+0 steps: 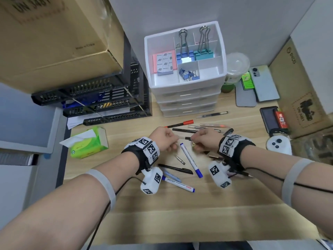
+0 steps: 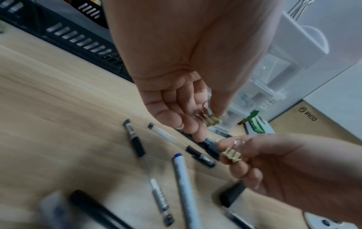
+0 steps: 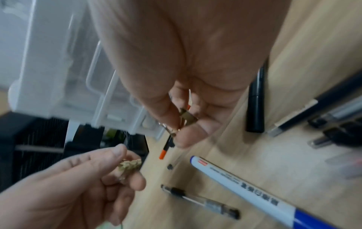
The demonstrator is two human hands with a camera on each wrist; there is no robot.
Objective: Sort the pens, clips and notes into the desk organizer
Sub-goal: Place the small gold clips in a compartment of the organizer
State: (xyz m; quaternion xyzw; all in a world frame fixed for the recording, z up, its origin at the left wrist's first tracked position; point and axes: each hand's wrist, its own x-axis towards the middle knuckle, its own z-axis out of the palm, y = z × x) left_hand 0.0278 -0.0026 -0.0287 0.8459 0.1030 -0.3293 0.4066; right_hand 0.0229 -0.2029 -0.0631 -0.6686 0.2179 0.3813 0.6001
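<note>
Both hands hover close together over the wooden desk [image 1: 180,204] at the centre of the head view, among scattered pens. The left hand [image 1: 164,139] has its fingers curled, thumb and fingertips pinching a small cluster of gold binder clips [image 2: 210,118]; the left wrist view shows their wire handles against the palm. The right hand [image 1: 205,139] is likewise curled, and pinches a single gold binder clip [image 2: 232,155] between thumb and forefinger, just beside the left hand's cluster but not touching it. Below the two hands lies a white marker with a blue cap [image 1: 191,160], running diagonally toward the lower right, and near it a black pen [image 1: 175,168] and a second white marker [image 1: 178,184] at lower centre. Above the hands lie a red-capped pen [image 1: 180,123] and several more black and clear pens. The white desk organizer [image 1: 185,82], a drawer unit with an open divided tray on top, stands at upper centre; its left compartment holds pink sticky notes [image 1: 164,62], the middle ones large blue and teal binder clips [image 1: 195,53], and a front compartment small blue binder clips [image 1: 189,73]. A green tissue pack [image 1: 86,143] sits at the left, stacked black trays [image 1: 108,103] at upper left, and phones [image 1: 263,83] at the right.
</note>
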